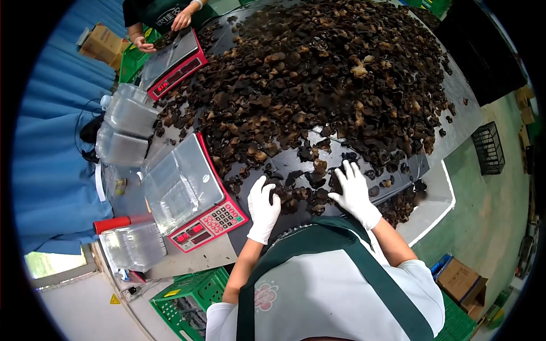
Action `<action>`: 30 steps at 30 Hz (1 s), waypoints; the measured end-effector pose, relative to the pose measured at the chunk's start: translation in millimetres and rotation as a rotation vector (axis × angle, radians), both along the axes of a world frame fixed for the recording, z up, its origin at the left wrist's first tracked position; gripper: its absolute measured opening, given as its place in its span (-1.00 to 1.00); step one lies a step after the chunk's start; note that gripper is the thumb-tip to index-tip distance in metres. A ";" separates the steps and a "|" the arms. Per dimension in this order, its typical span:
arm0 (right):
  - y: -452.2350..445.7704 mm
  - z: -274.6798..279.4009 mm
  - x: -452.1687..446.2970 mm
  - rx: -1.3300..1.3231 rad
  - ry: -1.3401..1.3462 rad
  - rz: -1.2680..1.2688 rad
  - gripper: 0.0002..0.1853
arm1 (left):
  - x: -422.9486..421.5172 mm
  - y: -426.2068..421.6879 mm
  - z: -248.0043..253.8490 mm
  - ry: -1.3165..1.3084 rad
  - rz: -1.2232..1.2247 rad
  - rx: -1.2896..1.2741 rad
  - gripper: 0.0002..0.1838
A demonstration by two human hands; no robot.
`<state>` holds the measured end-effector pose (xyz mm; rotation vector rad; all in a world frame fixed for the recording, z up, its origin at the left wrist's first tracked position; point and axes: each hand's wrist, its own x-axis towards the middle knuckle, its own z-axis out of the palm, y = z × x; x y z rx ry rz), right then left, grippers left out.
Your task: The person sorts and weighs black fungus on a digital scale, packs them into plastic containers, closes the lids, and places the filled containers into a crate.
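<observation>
Dark, curled pieces (318, 74) heap from 11 to 1 o'clock. A red scale (196, 190) blocks 9 o'clock; a co-worker's hands (182, 20) are at 11. The table's (462, 108) edge (a slanting one) runs at 2, a white bin (435, 210) at 3, with open floor beyond. The right hand (355, 196) spreads over pieces; the left hand (264, 210) parts its thumb (pinching, I cannot tell).

White gloves (354, 194), dark green apron (388, 287), blue curtain (62, 142), brown-black pieces (318, 74)
</observation>
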<state>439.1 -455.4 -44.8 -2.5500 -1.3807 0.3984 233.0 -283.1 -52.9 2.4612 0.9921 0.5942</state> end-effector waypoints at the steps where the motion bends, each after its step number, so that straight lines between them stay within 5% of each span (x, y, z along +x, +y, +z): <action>1: 0.8 -5.6 -8.3 0.079 -0.006 0.062 -0.23 | -8.2 -1.8 -3.5 0.025 0.014 -0.008 -0.71; 10: 6.6 7.3 -18.4 0.318 0.289 0.315 -0.47 | -48.3 -18.7 -6.2 -0.016 -0.069 -0.186 -0.56; 13: 0.4 20.9 -2.3 0.206 0.144 0.130 -0.32 | -44.1 -22.3 4.7 -0.031 -0.069 -0.163 -0.35; 14: -2.0 25.8 4.7 0.129 0.074 0.099 -0.21 | -44.5 -21.0 0.4 0.060 -0.094 -0.114 -0.09; 18: -15.3 9.1 18.4 -0.145 -0.021 -0.055 0.00 | -28.1 -22.8 1.2 0.279 -0.020 -0.140 0.16; 26: -30.3 -12.6 -13.1 0.049 0.164 -0.049 -0.04 | -14.8 -14.8 -25.4 -0.047 -0.545 0.031 -0.01; 30: -24.0 -11.8 -17.5 0.104 0.184 -0.084 -0.11 | 14.2 -18.4 -16.7 0.027 -0.709 0.018 -0.02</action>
